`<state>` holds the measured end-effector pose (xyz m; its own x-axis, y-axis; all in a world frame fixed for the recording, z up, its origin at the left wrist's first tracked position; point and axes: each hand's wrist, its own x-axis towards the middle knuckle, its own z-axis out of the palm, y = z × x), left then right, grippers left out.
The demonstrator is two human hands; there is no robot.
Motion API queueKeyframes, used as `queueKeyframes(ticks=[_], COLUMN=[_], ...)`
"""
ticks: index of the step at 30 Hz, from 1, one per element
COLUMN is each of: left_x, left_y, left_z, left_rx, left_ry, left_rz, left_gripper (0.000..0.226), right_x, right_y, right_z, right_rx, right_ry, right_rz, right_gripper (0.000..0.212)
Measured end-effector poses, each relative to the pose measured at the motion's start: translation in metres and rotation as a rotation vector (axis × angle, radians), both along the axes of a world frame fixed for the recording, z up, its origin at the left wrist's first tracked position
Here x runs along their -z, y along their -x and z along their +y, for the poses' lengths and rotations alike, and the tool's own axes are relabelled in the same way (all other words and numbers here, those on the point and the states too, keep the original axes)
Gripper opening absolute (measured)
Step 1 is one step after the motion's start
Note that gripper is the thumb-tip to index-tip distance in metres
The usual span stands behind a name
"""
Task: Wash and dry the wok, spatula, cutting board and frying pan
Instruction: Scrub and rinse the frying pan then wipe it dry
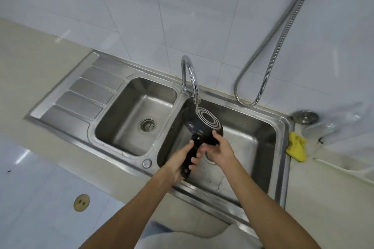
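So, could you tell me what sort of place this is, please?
Most likely a home kitchen: a double-bowl stainless steel sink with a gooseneck tap, and a frying pan held under the spout.

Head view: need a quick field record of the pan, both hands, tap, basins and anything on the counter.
frying pan: upside down and tilted, ringed base showing, over the right basin
left hand: grips the pan's black handle
right hand: holds the pan's rim, thumb on the underside
faucet: spout above the pan, thin stream landing on the base
left basin: drain strainer visible
yellow cloth: crumpled on the counter, right of the sink
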<state>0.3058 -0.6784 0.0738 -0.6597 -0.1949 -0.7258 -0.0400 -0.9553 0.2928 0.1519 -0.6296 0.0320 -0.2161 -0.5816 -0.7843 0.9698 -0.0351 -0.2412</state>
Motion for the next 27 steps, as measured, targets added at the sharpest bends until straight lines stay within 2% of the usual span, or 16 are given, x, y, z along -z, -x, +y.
queueKeyframes(ticks=[2,4,7,9,12,16,18,19,21,24,27], left_x=[0.002,0.006,0.015,0.020,0.020,0.022,0.027,0.028,0.031,0.038,0.045], left_y=[-0.004,-0.009,-0.017,-0.021,-0.019,-0.001,0.008,0.010,0.007,-0.005,-0.019], left_z=[0.005,0.007,0.000,-0.009,-0.028,-0.053,-0.056,-0.058,-0.070,-0.092,-0.113], left_rx=[-0.090,-0.091,0.046,0.124,0.290,0.712,0.835,0.840,0.834,0.904,0.984], left_ry=[-0.092,-0.099,0.103,0.231,0.502,1.084,1.239,1.254,1.284,1.209,1.090], left_rz=[0.043,0.038,-0.139,-0.268,-0.418,-0.624,-0.691,-0.700,-0.682,-0.535,-0.441], left_gripper=[0.049,0.051,0.048,0.037,0.013,0.030,0.033,0.033,0.033,0.044,0.054], right_x=[-0.004,-0.008,-0.011,-0.011,-0.008,-0.006,-0.005,-0.005,-0.005,-0.003,0.015], right_y=[0.002,0.004,0.004,0.004,0.001,-0.020,-0.032,-0.036,-0.040,-0.045,-0.038], right_z=[-0.003,-0.008,-0.023,-0.032,-0.047,-0.071,-0.082,-0.088,-0.096,-0.096,-0.094], right_rx=[0.050,0.041,-0.033,-0.099,-0.174,-0.237,-0.264,-0.271,-0.287,-0.382,-0.610], right_ry=[0.048,0.051,0.041,0.007,-0.051,-0.166,-0.235,-0.261,-0.274,-0.251,-0.432], right_rz=[-0.008,0.026,0.180,0.314,0.494,0.741,0.880,0.947,1.040,1.080,1.267], right_gripper=[0.040,0.030,0.016,0.014,0.018,0.018,0.011,0.008,0.021,0.024,0.014])
